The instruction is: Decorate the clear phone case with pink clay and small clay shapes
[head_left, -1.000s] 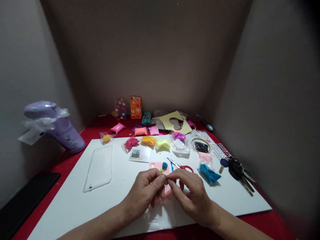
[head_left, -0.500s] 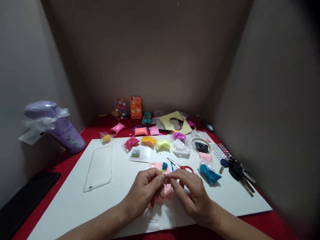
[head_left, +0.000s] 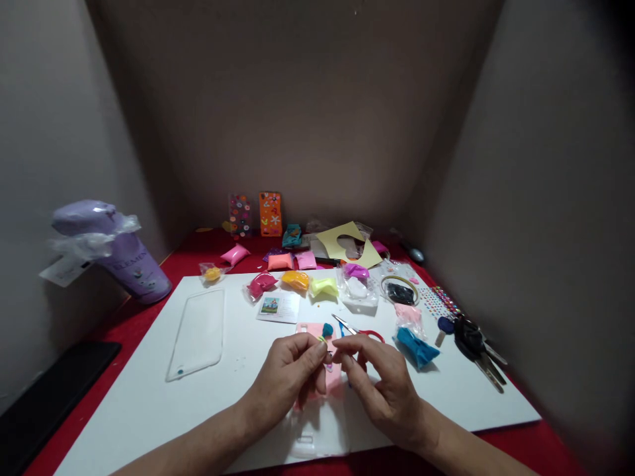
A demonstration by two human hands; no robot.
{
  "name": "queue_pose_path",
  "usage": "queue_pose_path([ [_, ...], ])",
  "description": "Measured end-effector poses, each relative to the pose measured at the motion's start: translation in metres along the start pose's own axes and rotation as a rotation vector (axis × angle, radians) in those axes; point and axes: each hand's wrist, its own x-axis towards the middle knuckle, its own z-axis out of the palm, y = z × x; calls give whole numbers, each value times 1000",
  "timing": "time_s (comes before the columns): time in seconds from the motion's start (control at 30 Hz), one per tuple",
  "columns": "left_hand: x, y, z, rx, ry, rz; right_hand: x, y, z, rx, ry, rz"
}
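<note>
My left hand [head_left: 292,370] is closed in a pinch above a phone case [head_left: 308,327] partly covered in pink clay; whatever lies between the fingertips is too small to make out. Just to the right, my right hand [head_left: 380,383] has its fingers bent together, a small gap away from the left fingertips. Anything in its grasp is hidden. A teal clay piece [head_left: 327,330] sits on the pink part of the case, with a yellow-green bit [head_left: 322,339] below it. The lower, clear end of the case reaches toward me under the hands.
Red-handled scissors [head_left: 370,334] lie beyond my right hand. A clear phone case [head_left: 198,334] rests at left, a printed card [head_left: 278,307] behind. Several clay packets, including a blue one [head_left: 417,347], surround the white board [head_left: 133,390]. Keys [head_left: 479,350] lie right; a purple tumbler [head_left: 133,264] leans left.
My right hand has drawn slightly right, its fingertips parting from the left ones. My left hand stays pinched in nearly the same place.
</note>
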Motion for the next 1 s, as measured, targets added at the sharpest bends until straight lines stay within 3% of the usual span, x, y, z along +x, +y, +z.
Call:
queue_pose_path([
  [0.33, 2, -3, 0, -34, 0, -2, 1, 3, 0, -28, -39, 44],
  [0.43, 2, -4, 0, -41, 9, -13, 6, 7, -7, -101, 17, 27],
  [0.57, 3, -4, 0, -40, 18, -35, 17, 18, -21, -254, 114, 140],
  [0.73, 3, -3, 0, -49, 22, -54, 19, 38, -26, -548, 18, 217],
  [0.87, 4, -4, -1, -78, 21, -55, 17, 44, -24, -552, 5, 229],
  [1.0, 4, -4, 0, -87, 28, -67, 16, 28, -22, -447, -46, 203],
])
